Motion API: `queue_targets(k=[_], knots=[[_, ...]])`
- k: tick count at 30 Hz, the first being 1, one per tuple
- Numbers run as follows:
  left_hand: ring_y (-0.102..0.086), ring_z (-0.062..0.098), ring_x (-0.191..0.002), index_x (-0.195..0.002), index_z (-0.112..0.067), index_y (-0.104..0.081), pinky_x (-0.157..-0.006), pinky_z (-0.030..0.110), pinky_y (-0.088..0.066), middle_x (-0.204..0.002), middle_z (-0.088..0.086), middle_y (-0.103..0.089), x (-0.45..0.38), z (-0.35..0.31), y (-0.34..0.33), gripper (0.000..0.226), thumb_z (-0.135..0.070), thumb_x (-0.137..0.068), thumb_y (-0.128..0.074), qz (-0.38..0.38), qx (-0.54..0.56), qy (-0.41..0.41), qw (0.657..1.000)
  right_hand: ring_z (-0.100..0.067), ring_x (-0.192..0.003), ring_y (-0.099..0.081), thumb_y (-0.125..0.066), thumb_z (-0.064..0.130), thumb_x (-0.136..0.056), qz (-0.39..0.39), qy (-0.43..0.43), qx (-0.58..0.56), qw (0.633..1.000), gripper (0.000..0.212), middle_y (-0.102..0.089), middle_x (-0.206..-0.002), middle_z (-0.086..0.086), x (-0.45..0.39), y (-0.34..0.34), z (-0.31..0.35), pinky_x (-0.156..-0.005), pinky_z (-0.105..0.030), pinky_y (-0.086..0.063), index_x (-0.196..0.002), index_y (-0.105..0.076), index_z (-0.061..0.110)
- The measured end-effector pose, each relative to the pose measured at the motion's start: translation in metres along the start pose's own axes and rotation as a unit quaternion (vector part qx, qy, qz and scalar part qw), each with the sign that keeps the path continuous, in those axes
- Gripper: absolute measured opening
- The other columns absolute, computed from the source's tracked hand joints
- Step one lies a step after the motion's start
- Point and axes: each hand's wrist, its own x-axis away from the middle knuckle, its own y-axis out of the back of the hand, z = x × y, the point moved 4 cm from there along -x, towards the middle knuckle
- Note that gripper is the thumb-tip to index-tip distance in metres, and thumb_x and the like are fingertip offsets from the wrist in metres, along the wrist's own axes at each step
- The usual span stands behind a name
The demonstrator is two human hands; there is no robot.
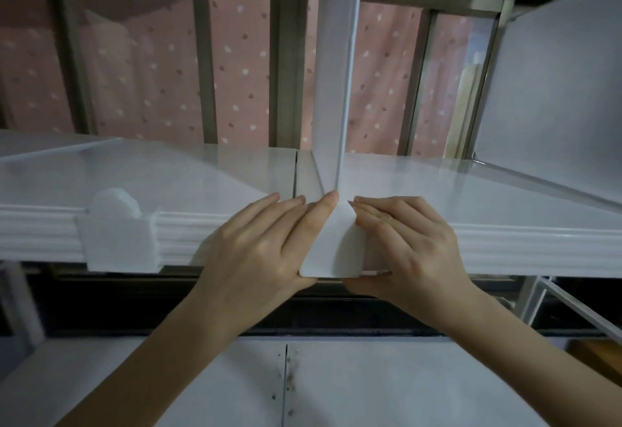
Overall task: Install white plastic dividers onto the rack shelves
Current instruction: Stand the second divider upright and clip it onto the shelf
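My left hand (pixel 266 245) and right hand (pixel 404 245) both grasp the white plastic divider (pixel 333 90) at its clip end — fingers (pixel 328 204) flanking it, thumbs underneath — upright on the white ribbed rack shelf (pixel 521 241).

A divider (pixel 336 66) is stood upright on the shelf (pixel 202 174), its clip (pixel 333 248) hung over the front rail (pixel 505 245) between the left hand (pixel 259 248) and right hand (pixel 404 245), with a second clip (pixel 116 235) set further left and a panel (pixel 555 90) to the right.
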Motion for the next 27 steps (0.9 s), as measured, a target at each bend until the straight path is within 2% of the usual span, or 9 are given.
queue_targets(k=[4, 6, 9, 11, 20, 23, 27], knots=[[-0.069, 0.024, -0.09, -0.128, -0.003, -0.045, -0.086, 0.03, -0.044, -0.101, 0.012, -0.071, -0.001, 0.003, 0.004, 0.06, -0.036, -0.081, -0.062, 0.003, 0.008, -0.004, 1.0, -0.029, -0.095, -0.068, -0.085, 0.028, -0.06, 0.011, -0.003, 0.017, 1.0, 0.055, -0.072, -0.1, -0.015, -0.006, -0.001, 0.005, -0.082, -0.033, -0.043, -0.101, -0.068, -0.005], [-0.068, 0.025, -0.087, -0.128, -0.004, -0.045, -0.082, 0.029, -0.043, -0.1, 0.013, -0.071, -0.001, 0.005, 0.006, 0.065, -0.035, -0.076, -0.07, 0.006, 0.008, -0.005, 1.0, -0.029, -0.093, -0.07, -0.086, 0.027, -0.057, 0.016, -0.008, 0.03, 0.999, 0.054, -0.072, -0.099, -0.015, -0.009, -0.001, 0.008, -0.082, -0.034, -0.043, -0.095, -0.071, -0.008], [-0.066, 0.026, -0.086, -0.127, -0.005, -0.045, -0.079, 0.029, -0.042, -0.102, 0.014, -0.071, 0.002, 0.008, 0.004, 0.084, -0.028, -0.059, -0.087, 0.022, 0.014, 0.003, 1.0, -0.03, -0.093, -0.07, -0.087, 0.027, -0.058, 0.018, -0.017, 0.038, 0.999, 0.055, -0.072, -0.099, -0.016, -0.01, -0.003, 0.012, -0.082, -0.035, -0.043, -0.095, -0.071, -0.009], [-0.06, 0.024, -0.089, -0.128, -0.005, -0.042, -0.077, 0.03, -0.041, -0.102, 0.016, -0.07, 0.004, 0.011, 0.002, 0.091, -0.026, -0.054, -0.09, 0.03, 0.028, 0.011, 0.999, -0.03, -0.093, -0.07, -0.086, 0.028, -0.058, 0.018, -0.02, 0.04, 0.999, 0.054, -0.072, -0.098, -0.016, -0.011, -0.005, 0.014, -0.082, -0.034, -0.042, -0.095, -0.071, -0.009], [-0.05, 0.02, -0.088, -0.13, -0.006, -0.04, -0.075, 0.029, -0.039, -0.102, 0.015, -0.068, 0.006, 0.014, 0.001, 0.092, -0.021, -0.054, -0.09, 0.041, 0.056, 0.023, 0.997, -0.027, -0.098, -0.068, -0.079, 0.03, -0.068, -0.005, -0.051, 0.028, 0.998, 0.049, -0.072, -0.103, -0.014, -0.009, -0.008, 0.018, -0.081, -0.033, -0.045, -0.099, -0.071, -0.007], [-0.049, 0.019, -0.092, -0.13, -0.006, -0.04, -0.079, 0.029, -0.038, -0.105, 0.015, -0.068, 0.008, 0.012, 0.001, 0.088, -0.022, -0.058, -0.086, 0.034, 0.058, 0.028, 0.997, -0.024, -0.107, -0.061, -0.073, 0.032, -0.074, -0.004, -0.082, 0.02, 0.996, 0.05, -0.069, -0.111, -0.013, -0.003, -0.013, 0.023, -0.084, -0.032, -0.044, -0.11, -0.065, -0.002], [-0.049, 0.021, -0.097, -0.131, -0.005, -0.039, -0.083, 0.031, -0.038, -0.108, 0.014, -0.066, 0.011, 0.007, -0.002, 0.089, -0.021, -0.058, -0.086, 0.026, 0.06, 0.053, 0.996, -0.023, -0.112, -0.053, -0.071, 0.027, -0.07, 0.01, -0.138, 0.04, 0.99, 0.06, -0.066, -0.117, -0.012, 0.002, -0.018, 0.032, -0.095, -0.031, -0.036, -0.12, -0.047, 0.004]])
